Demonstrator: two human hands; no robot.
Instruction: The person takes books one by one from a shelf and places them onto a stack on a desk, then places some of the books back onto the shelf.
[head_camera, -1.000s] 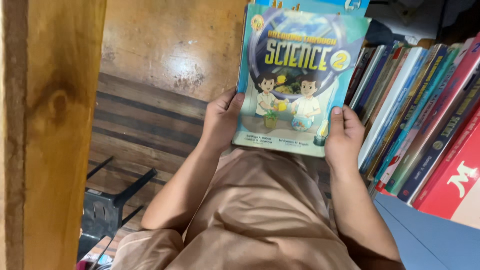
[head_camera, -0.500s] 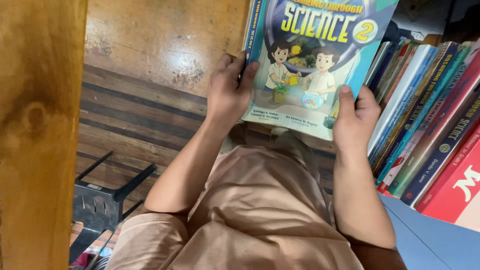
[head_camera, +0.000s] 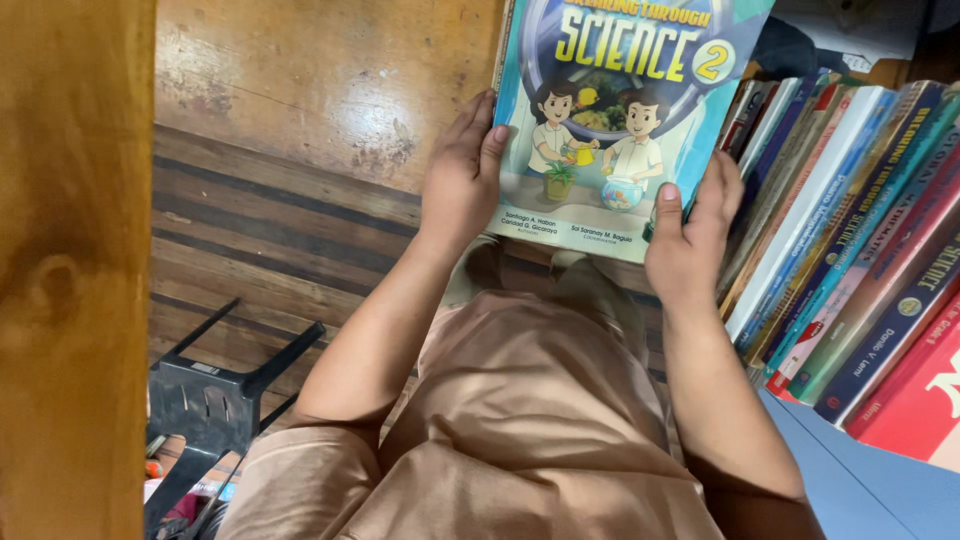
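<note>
I hold a teal children's schoolbook (head_camera: 615, 110) with a cartoon of two children on its cover, face up in front of me. My left hand (head_camera: 462, 180) grips its lower left edge, thumb on the cover. My right hand (head_camera: 690, 240) grips the lower right corner, thumb on the cover and fingers spread behind, close to the row of leaning books (head_camera: 850, 230) on the right. The book's top runs out of view.
A wooden post (head_camera: 70, 270) fills the left side. Below lies a wooden plank floor (head_camera: 270, 230) with a black plastic stool (head_camera: 215, 400). A blue shelf surface (head_camera: 860, 480) sits under the leaning books. My tan clothing (head_camera: 520, 420) fills the lower middle.
The book has risen higher in view and shifted toward the row of books. My right hand has moved to the book's lower right corner, fingers spreading behind it.
</note>
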